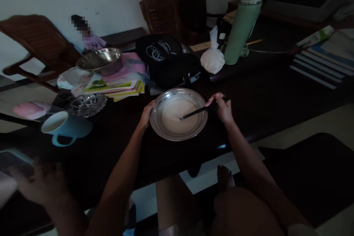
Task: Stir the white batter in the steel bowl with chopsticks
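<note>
A shiny metal bowl [155,127] stands on the dark table in front of me, with a pale, milky liquid [174,120] in it. My left hand [146,113] is closed on the bowl's left rim. In my right hand [223,107], at the bowl's right side, are dark chopsticks [196,111]. They slant down to the left over the rim, and their tips are in the liquid. I cannot make out clearly whether there are one or two sticks.
Left of the bowl are a light blue mug [76,125], a glass dish [88,104], and books [118,90] with another metal bowl [103,64]. Behind stand black bags [171,68], a tied bag of white powder [212,61] and a green thermos [240,31]. Another person's hand [45,180] is at lower left.
</note>
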A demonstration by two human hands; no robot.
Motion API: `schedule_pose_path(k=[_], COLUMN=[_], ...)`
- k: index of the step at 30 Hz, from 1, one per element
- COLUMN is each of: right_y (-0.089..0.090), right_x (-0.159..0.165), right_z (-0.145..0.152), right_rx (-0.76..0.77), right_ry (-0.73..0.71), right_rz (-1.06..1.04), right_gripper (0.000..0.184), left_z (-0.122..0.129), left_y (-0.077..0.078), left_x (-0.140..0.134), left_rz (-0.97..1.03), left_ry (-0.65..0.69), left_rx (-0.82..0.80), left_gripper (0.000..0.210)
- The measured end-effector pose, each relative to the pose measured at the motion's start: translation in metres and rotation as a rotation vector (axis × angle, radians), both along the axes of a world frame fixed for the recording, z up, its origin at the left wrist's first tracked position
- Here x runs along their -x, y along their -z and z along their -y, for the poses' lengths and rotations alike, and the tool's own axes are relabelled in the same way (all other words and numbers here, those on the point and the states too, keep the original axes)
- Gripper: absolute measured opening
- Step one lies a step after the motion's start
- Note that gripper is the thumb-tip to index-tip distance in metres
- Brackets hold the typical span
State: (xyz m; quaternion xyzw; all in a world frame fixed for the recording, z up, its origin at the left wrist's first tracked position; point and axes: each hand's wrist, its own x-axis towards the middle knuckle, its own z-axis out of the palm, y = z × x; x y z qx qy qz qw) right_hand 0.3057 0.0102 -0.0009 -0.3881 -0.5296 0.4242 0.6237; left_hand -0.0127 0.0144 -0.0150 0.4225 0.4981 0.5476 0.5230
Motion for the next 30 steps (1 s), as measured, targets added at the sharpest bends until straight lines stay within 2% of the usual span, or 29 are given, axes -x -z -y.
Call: schedule_pose_path(k=[3,8,13,18,23,28,30], right_y=[0.0003,-0.0004,-0.0004,0.0008,0.0019,0.0012,0.0001], right_x=[0.0007,0.0005,0.0013,0.0009,0.0010,-0.0001,0.0000], right_z=[0.0005,0.0007,0.0017,0.0010,0.0015,0.0012,0.0019], right_rx=[-0.002,-0.017,-0.001,-0.010,0.007,0.016,0.039], right_ry=[-0.082,0.056,-0.035,0.046,-0.038,0.046,0.024], right_rz=[0.040,0.013,0.024,0.037,0.053,0.031,0.038], right_gripper=[0.035,0.037,0.036,0.037,0.037,0.038,0.039], left_z=[-0.0009,-0.0014,-0.0024,-0.0013,-0.0002,-0.0001,0.0002], left_y=[0.0022,0.0052,0.0070,0.0051,0.0039,0.0034,0.0028], left_x=[0.0006,0.0013,0.0020,0.0012,0.0013,0.0012,0.0007], left_rz=[0.009,-0.004,-0.014,-0.023,-0.033,-0.030,-0.026], left_ry=[-0.009,0.021,0.004,0.023,0.020,0.009,0.010], left_rx=[0.006,-0.032,-0.018,-0.037,-0.023,-0.018,-0.024], left_gripper=[0.044,0.047,0.051,0.047,0.047,0.044,0.042])
